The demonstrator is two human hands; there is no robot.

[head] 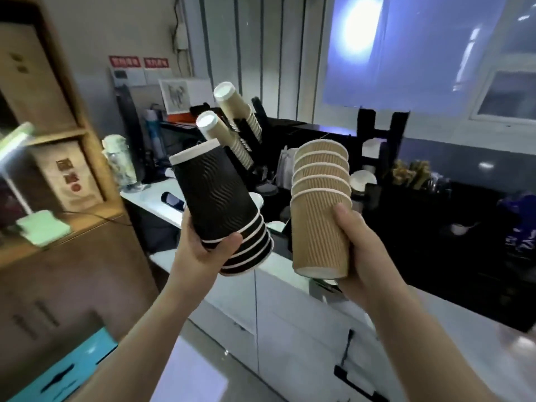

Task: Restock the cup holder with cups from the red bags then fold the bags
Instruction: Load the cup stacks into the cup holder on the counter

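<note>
1. Two stacks of ribbed paper cups are held above the white bench [162, 200]: black cups [223, 210], upside down and tilted, gripped by the left hand [207, 250]; tan cups [319, 210], upright, gripped by the right hand [359, 242].
2. Behind them, the black cup holder [246, 132] carries two slanted rows of tan cups.
3. A dark phone [173, 201] lies on the bench near the black stack.

black cup stack [216, 204] inverted; tan stack [319, 216] upright, both held aloft.

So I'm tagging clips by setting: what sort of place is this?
Probably a café or office drinks counter: a cup holder with tan cup stacks, a stack of black cups in the left hand, tan cups in the right hand, and a white counter.
</note>
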